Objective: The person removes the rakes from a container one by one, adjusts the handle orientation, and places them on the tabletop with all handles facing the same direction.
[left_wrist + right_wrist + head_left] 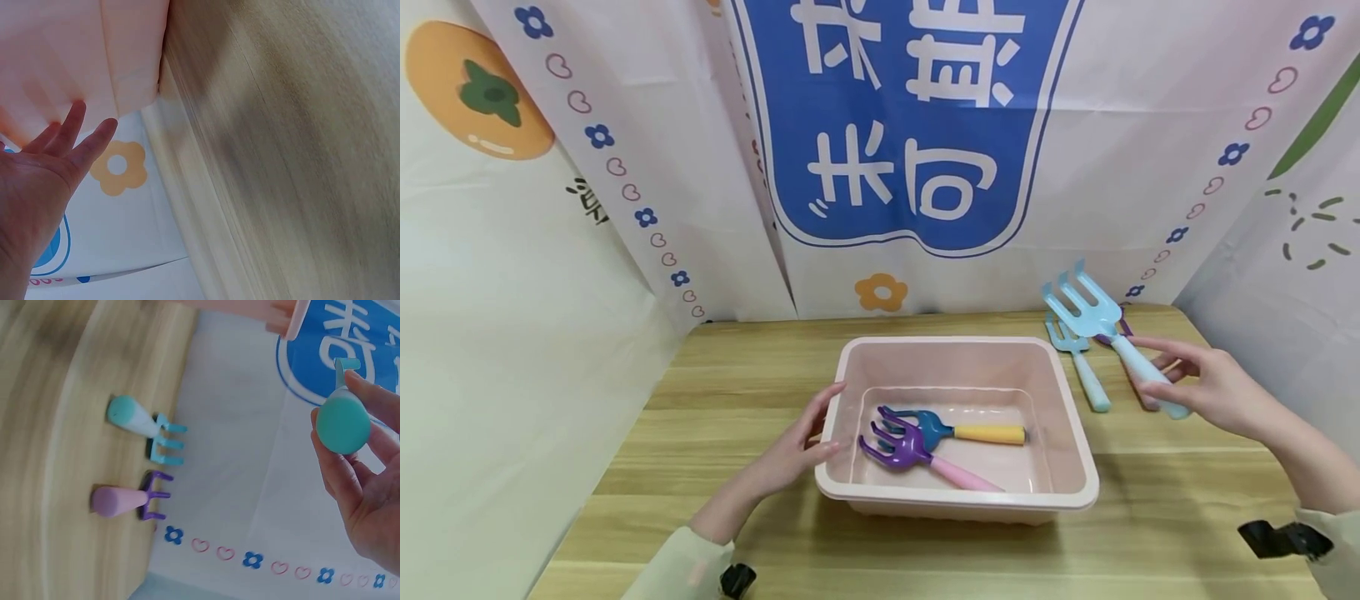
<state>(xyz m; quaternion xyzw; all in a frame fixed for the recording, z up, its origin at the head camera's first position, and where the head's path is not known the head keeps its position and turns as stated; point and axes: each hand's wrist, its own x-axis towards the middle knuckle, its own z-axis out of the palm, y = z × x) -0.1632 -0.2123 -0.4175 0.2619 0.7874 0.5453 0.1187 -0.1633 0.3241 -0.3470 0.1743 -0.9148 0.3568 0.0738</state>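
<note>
My right hand [1213, 387] grips a light blue garden hand fork [1138, 358] by its handle, tines up and toward the back left. In the right wrist view the teal butt of this handle [343, 425] sits between thumb and fingers. My left hand [793, 442] rests against the left side of a pink plastic basin [958, 500], its fingers [74, 125] stretched along the outer wall. Inside the basin lie a purple hand fork [910, 446] with a pink handle and a blue fork [931, 429] with a yellow handle, overlapping.
Beneath the raised fork, another light blue hand fork [1090, 383] lies on the wooden table [737, 367], right of the basin. Beside it is a purple fork with a pink handle [119, 501]. A printed cloth [730, 167] hangs along the table's back edge.
</note>
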